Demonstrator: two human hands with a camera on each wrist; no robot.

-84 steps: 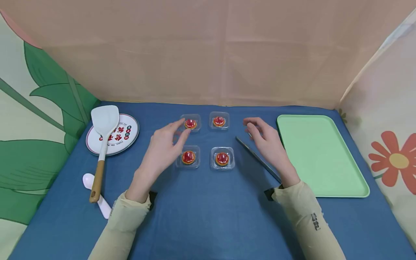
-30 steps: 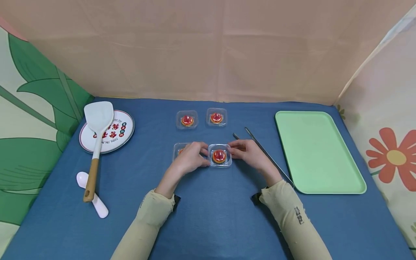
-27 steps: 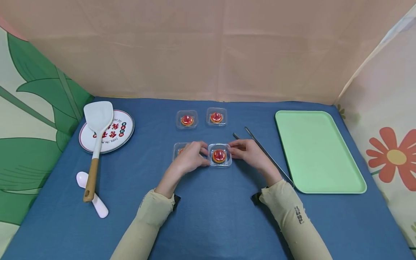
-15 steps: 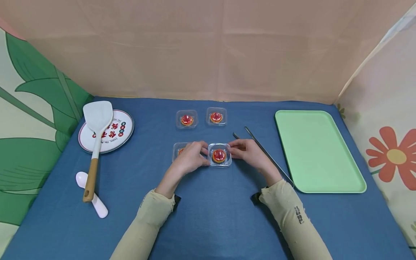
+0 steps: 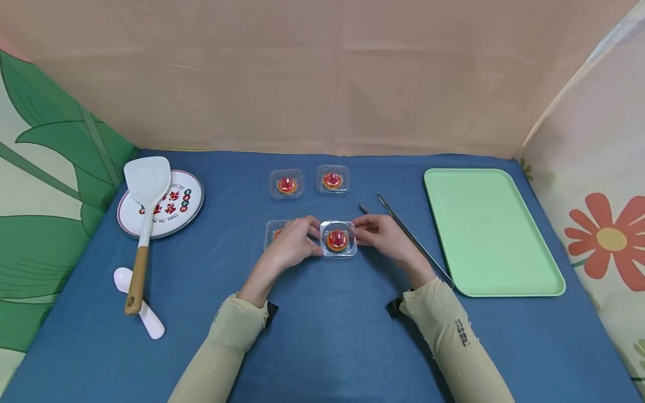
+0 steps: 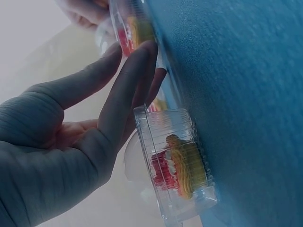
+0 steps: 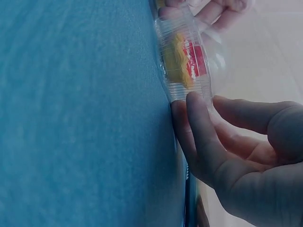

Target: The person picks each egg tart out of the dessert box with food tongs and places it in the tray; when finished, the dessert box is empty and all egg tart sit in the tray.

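Note:
In the head view, both hands meet at a small clear plastic box point(image 5: 337, 255) holding a red-topped tart point(image 5: 337, 240). The left hand point(image 5: 291, 240) holds its left side, thumb nearer the front and fingers farther back. On the opposite side, the right hand point(image 5: 383, 238) grips the box's edge with thumb and fingertips point(image 7: 195, 101). A domed lid sits over the tart, and the box rests at the blue cloth. Beside the left hand stands a second tart box point(image 6: 163, 123), partly hidden behind that hand in the head view.
Two more tart boxes point(image 5: 276, 193) point(image 5: 322, 189) stand farther back. Dark tongs point(image 5: 415, 240) lie under the right forearm, beside a green tray point(image 5: 494, 232). At left, a white spatula point(image 5: 148, 182) lies across a printed plate point(image 5: 188, 210) and a white spoon point(image 5: 151, 320).
From hovering apart over the table, both hands have come together at the near right tart box and taken hold of its sides. Over the last second they have stayed still; the view shifted slightly.

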